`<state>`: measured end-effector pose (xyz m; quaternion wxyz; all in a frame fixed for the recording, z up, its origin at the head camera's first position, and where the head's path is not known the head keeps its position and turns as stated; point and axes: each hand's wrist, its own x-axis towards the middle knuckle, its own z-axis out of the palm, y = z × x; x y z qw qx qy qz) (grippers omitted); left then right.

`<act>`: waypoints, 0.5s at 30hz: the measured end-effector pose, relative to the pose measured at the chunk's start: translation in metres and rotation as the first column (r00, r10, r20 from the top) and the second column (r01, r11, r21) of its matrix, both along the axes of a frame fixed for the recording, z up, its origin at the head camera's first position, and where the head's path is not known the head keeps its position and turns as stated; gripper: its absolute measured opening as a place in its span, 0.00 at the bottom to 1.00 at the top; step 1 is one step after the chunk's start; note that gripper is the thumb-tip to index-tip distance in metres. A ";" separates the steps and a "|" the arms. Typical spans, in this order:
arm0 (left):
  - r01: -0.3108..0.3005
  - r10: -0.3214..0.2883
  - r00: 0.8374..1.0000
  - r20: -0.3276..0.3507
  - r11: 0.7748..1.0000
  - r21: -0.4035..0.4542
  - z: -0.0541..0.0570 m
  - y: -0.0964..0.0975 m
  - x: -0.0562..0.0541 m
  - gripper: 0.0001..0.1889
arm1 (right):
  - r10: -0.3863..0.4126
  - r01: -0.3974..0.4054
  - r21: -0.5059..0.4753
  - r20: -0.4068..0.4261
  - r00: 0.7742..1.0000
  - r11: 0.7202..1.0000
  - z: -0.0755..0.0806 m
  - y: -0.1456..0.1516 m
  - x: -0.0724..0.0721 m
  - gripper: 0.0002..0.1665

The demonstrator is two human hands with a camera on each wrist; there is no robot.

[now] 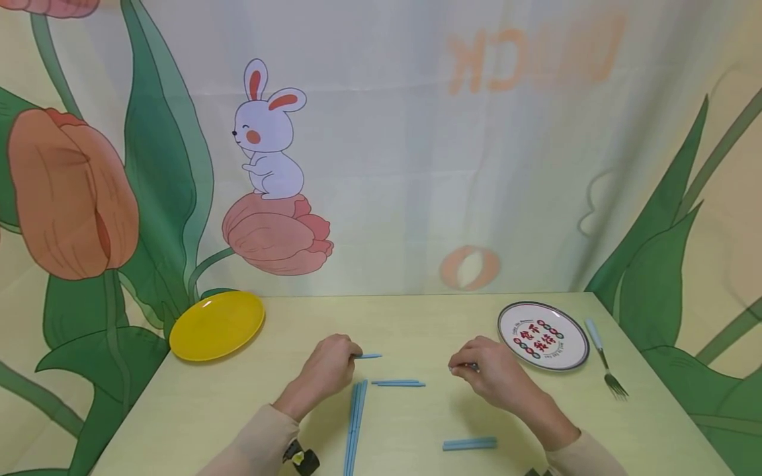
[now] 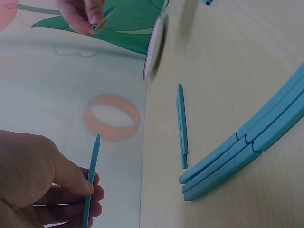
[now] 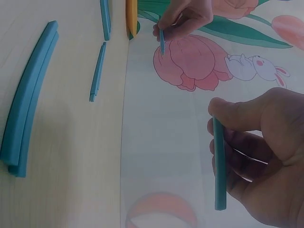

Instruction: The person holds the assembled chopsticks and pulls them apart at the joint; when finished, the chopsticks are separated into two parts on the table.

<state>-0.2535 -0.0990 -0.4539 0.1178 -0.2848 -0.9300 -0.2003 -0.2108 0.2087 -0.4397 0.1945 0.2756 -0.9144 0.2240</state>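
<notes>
Above the table, my left hand [image 1: 330,363] pinches a slim blue stick [image 2: 95,154] between thumb and fingers; one end points toward the right hand in the head view. My right hand [image 1: 493,371] holds another blue stick [image 3: 220,175], its thumb pressed near one end. Between and slightly below the hands, a thin pair of blue sticks [image 1: 399,383] lies crosswise on the table. To their left, a long bundle of blue sticks [image 1: 355,423], laid end to end, runs toward the front edge. A short bundle of blue sticks [image 1: 469,443] lies below the right hand.
A yellow plate [image 1: 217,326] sits at the table's back left. At the back right are a white plate [image 1: 565,340] with red lettering and a fork [image 1: 604,360] with a pale handle. Behind the table [image 1: 411,324] hangs a printed curtain [image 1: 393,165].
</notes>
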 end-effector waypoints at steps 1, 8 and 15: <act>0.001 -0.001 1.000 0.005 1.000 -0.001 -0.001 0.001 0.000 0.14 | 0.008 -0.008 -0.003 -0.001 1.000 1.000 0.000 0.000 0.000 0.06; 0.016 -0.015 0.998 0.058 1.000 -0.008 -0.006 0.006 -0.003 0.13 | 0.054 -0.053 -0.025 0.018 0.998 0.998 -0.001 -0.003 0.004 0.06; 0.057 -0.056 0.998 0.027 0.997 -0.061 -0.014 0.012 -0.007 0.11 | 0.086 -0.084 -0.043 0.053 0.995 0.996 -0.003 -0.006 0.007 0.06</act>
